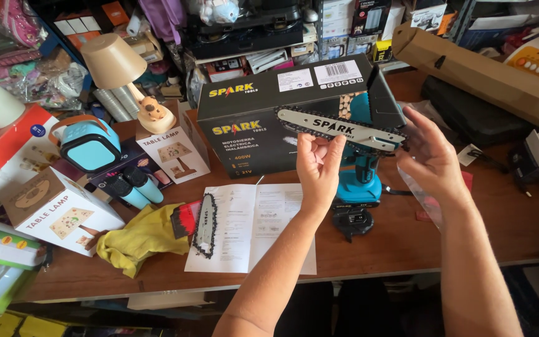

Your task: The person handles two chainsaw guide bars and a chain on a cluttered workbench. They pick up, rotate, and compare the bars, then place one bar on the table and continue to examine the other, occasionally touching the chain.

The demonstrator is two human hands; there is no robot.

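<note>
My left hand (pixel 318 167) and my right hand (pixel 430 156) hold up a silver saw guide bar (pixel 339 128) with its chain around it, above the wooden table (pixel 400 240). The left hand's fingers pinch the bar near its rounded tip; the right hand supports the other end. Behind and below the bar stands a small teal and black cordless chainsaw body (pixel 358 187) on the table. A second guide bar with chain (pixel 205 225) lies on an open paper manual (pixel 251 226).
A black cardboard box (pixel 251 118) stands behind the hands. To the left lie a yellow cloth (pixel 138 240), white lamp boxes (pixel 57 212), a teal speaker (pixel 88 145) and a beige table lamp (pixel 120 68). A long brown cardboard package (pixel 481 72) lies far right; cluttered shelves are behind.
</note>
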